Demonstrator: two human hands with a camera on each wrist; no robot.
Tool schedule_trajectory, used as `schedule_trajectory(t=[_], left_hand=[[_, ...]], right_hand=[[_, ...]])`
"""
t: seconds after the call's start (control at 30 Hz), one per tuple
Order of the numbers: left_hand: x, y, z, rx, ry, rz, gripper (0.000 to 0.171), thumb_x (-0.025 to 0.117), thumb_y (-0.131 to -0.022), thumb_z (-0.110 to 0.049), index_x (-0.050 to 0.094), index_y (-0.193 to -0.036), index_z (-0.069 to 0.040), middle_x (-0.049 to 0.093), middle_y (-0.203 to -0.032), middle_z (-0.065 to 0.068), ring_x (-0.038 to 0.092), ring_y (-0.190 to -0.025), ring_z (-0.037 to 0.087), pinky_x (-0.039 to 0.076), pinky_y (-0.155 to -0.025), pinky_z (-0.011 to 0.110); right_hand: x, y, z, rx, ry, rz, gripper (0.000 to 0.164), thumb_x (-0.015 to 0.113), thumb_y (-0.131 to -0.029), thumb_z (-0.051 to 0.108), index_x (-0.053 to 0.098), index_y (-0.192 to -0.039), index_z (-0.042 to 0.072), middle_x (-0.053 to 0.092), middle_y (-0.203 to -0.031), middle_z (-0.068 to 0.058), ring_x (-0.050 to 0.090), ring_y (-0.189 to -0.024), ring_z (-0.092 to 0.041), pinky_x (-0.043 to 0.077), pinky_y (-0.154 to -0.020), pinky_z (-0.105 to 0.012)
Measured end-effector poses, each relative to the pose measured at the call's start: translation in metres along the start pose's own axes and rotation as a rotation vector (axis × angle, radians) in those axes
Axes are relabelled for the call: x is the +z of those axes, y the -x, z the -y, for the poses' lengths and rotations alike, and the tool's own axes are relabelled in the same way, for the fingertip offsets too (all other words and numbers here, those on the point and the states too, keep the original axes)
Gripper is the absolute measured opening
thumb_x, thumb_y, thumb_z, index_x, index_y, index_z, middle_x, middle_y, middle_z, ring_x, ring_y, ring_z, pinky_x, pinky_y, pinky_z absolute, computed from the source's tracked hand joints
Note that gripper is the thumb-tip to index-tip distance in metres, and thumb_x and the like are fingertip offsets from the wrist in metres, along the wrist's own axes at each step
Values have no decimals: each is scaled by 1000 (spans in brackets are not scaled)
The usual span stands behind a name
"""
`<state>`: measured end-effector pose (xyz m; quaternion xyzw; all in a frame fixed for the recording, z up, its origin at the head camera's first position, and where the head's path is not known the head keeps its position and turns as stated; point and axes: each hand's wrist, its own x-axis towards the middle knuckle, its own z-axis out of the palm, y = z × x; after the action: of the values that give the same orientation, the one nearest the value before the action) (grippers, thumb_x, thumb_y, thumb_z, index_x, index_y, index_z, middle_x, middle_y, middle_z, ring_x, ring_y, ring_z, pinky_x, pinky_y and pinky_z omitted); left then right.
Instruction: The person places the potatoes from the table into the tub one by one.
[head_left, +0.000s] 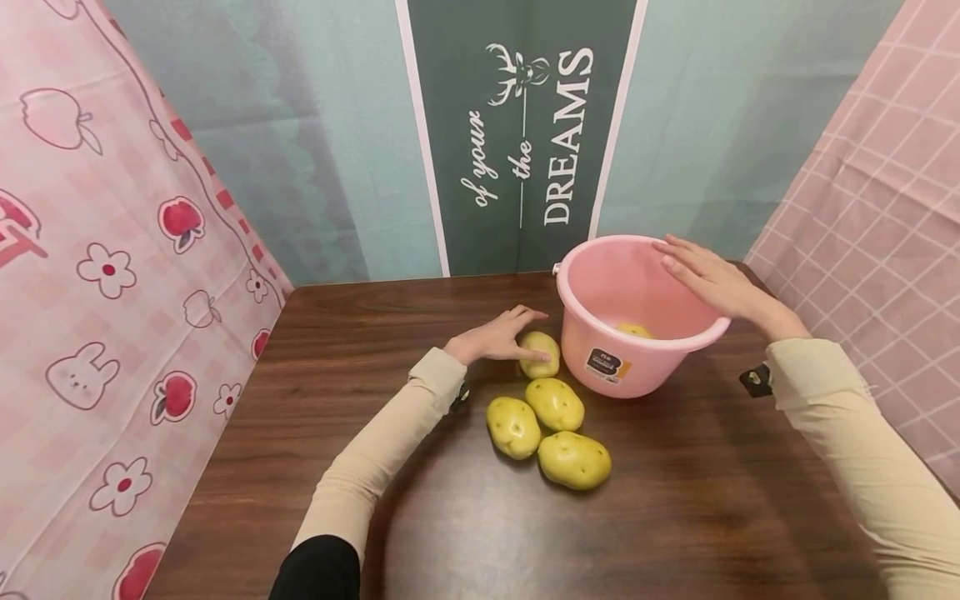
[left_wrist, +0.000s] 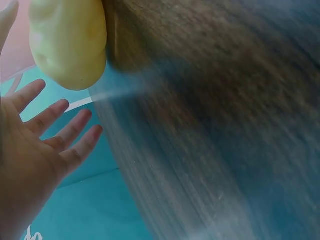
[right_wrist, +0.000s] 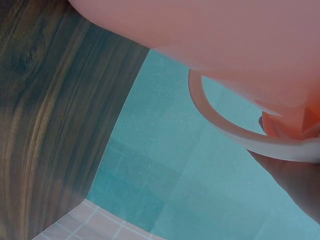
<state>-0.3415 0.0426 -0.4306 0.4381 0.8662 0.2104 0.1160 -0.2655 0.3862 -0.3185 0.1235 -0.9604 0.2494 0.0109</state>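
My left hand (head_left: 498,335) reaches over a yellow potato (head_left: 542,367) beside the bucket, thumb across its near side in the head view. In the left wrist view the fingers (left_wrist: 49,119) are spread and straight, with the potato (left_wrist: 69,45) above them. My right hand (head_left: 708,279) rests on the right rim of a pink bucket (head_left: 637,371), fingers extended along it. From the right wrist, part of that hand (right_wrist: 290,182) shows behind the bucket's curved handle (right_wrist: 215,117). Inside the bucket lies another potato (head_left: 634,330), partly hidden by the near rim.
Three more potatoes sit close together in front of the bucket: one upper (head_left: 555,405), one left (head_left: 513,427), one lower right (head_left: 575,460). They lie on a dark wooden table (head_left: 315,367). Printed cloths hang at the left, back (head_left: 300,150) and right.
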Motion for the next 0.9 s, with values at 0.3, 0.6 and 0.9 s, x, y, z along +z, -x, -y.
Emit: schedule_trajectory(t=[0.3, 0.6, 0.9], left_hand=[[7, -3, 3, 12, 3, 15, 84, 63, -76, -61, 33, -143, -18, 35, -137, 4, 36, -126, 21, 33, -105, 38], [10, -6, 3, 6, -5, 73, 79, 58, -79, -62, 35, -142, -19, 37, -136, 2, 37, -126, 17, 33, -105, 34], [13, -8, -2, 9, -31, 105, 70, 56, -84, -57, 39, -139, -17, 41, -133, 3, 40, -121, 18, 35, -102, 31]], right_hand=[[1, -1, 0, -7, -2, 1, 52, 31, -100, 38, 26, -147, 18, 13, -154, -16, 8, -138, -44, 7, -101, -69], [0, 0, 1, -5, -3, -3, 51, 31, -100, 38, 27, -147, 18, 14, -153, -16, 8, -139, -43, 8, -101, -68], [1, -2, -1, -14, 4, -7, 51, 31, -100, 38, 27, -147, 18, 14, -153, -16, 9, -138, -43, 8, -101, -68]])
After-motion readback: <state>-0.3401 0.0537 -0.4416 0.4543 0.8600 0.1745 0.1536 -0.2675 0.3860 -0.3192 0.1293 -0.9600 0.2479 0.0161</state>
